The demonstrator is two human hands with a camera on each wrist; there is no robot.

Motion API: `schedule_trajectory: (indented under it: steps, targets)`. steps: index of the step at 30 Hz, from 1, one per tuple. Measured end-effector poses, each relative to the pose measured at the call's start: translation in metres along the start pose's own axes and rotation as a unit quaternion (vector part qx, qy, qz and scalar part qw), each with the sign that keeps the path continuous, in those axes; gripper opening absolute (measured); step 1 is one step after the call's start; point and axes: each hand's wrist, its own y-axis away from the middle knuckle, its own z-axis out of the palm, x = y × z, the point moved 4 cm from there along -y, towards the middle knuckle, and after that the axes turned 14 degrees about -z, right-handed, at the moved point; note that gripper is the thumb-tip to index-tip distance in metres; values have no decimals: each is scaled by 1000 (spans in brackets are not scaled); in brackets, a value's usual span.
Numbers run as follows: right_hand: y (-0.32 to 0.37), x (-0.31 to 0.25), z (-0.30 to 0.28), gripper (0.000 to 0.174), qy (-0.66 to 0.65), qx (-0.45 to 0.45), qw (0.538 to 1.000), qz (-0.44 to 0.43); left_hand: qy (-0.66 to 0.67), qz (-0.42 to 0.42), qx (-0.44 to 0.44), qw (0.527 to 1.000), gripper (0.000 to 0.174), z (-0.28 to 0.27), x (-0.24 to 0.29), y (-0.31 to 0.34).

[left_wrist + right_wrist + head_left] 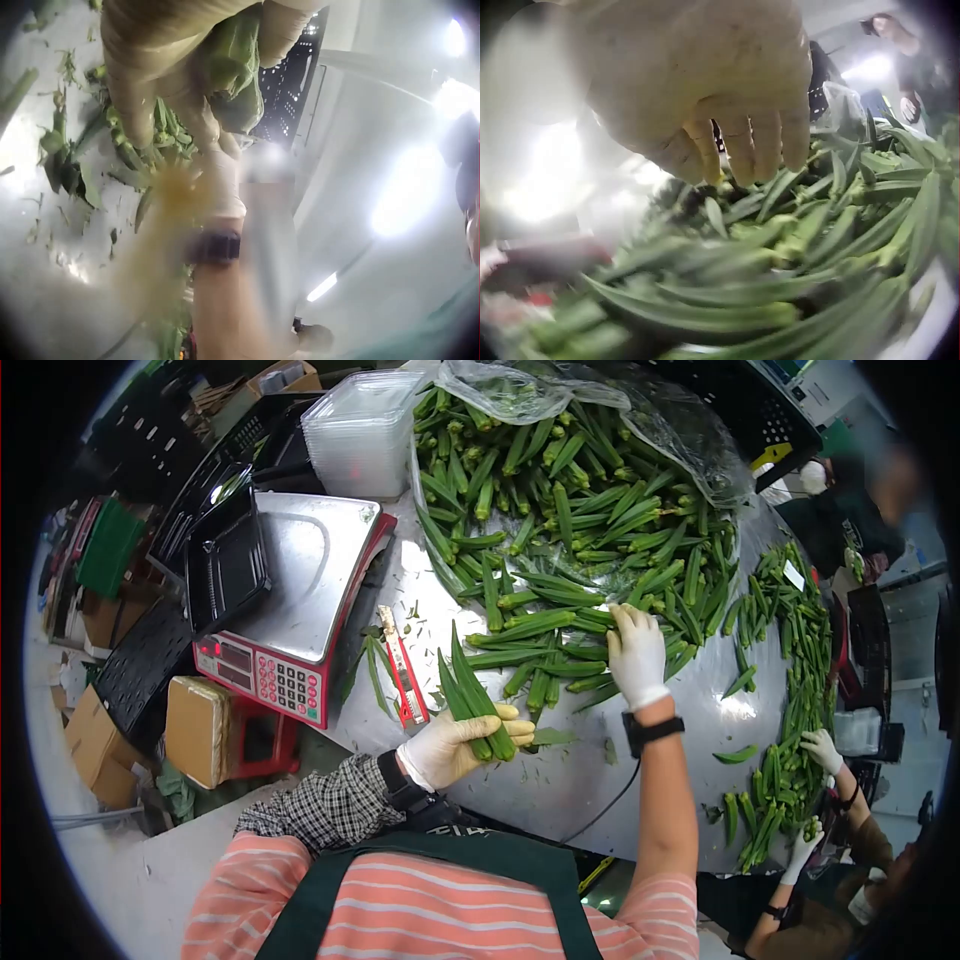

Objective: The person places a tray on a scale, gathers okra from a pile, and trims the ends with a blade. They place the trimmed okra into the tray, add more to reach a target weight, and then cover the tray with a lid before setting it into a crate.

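Several green okra pods [468, 695] lie across the gloved left hand [452, 748], which grips them near their stem ends, thumb over the top. In the left wrist view, the gloved fingers [142, 82] curl round pods [238, 75]. The gloved right hand [637, 655] is over the near edge of a large okra pile [600, 510], its fingertips at the pods. From the right wrist, the hand [720, 90] shows with fingers extended downward above the pods [705, 304]; no pod is visibly held in it.
A scale [315, 570] with a black tray [228, 560] stands at the left, near stacked clear containers [362, 435]. A red-and-white tool [402, 670] lies on the metal table [590, 760]. Clear plastic [690, 440] borders the pile. Other people work at the right beside more okra [800, 650].
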Motion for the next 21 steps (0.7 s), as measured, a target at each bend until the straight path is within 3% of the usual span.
schedule_trajectory:
  steps: [3,5,6,7,9,13,15,21]
  targets:
    - [-3,18,11,23,54,-85,994,-30,-16,17,6,1000,40,-3,0,3]
    - [2,13,-23,18,52,-68,995,47,-30,12,-1,999,45,-3,-1,5]
    - [14,14,-38,18,34,-7,998,43,-26,-1,18,1000,47,-2,0,5]
    - [21,5,-55,19,-9,76,997,32,-24,0,14,1000,47,-1,-1,2]
    - [33,-20,-59,19,-269,67,936,217,-36,6,13,999,48,0,-3,-5]
    - [34,-91,-52,22,-369,99,902,202,-27,11,14,999,49,6,-5,-11]
    - [34,-109,-43,25,-343,110,920,153,-7,35,-16,999,52,10,-3,-10]
    - [36,-130,-33,27,-340,134,923,120,-14,66,-80,995,54,12,3,-15]
